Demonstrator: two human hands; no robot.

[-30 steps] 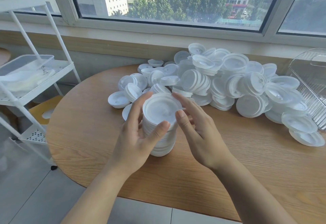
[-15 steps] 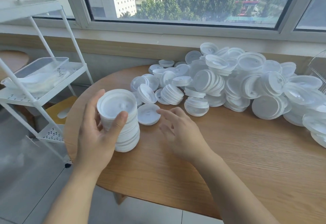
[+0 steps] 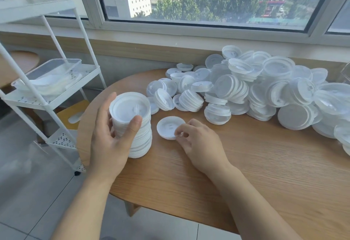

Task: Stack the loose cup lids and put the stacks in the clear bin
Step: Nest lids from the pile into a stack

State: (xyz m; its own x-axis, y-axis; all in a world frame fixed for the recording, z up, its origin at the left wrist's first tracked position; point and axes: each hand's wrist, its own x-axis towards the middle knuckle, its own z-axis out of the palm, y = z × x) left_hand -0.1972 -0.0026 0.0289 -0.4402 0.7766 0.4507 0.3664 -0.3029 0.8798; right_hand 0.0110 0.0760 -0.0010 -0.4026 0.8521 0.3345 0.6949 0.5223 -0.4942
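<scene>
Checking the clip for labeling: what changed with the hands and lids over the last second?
The left hand carried the lid stack left, toward the table edge, and still grips it. The right hand let go of the stack, moved to a single loose lid and pinches its rim. The lid pile stayed put.

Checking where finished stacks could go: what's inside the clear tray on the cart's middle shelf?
The clear tray on the cart holds pale, whitish plastic pieces heaped along its front. Whether they are lids or wrapping cannot be told. A cart post crosses it, and its far side and bottom are hidden.
</scene>
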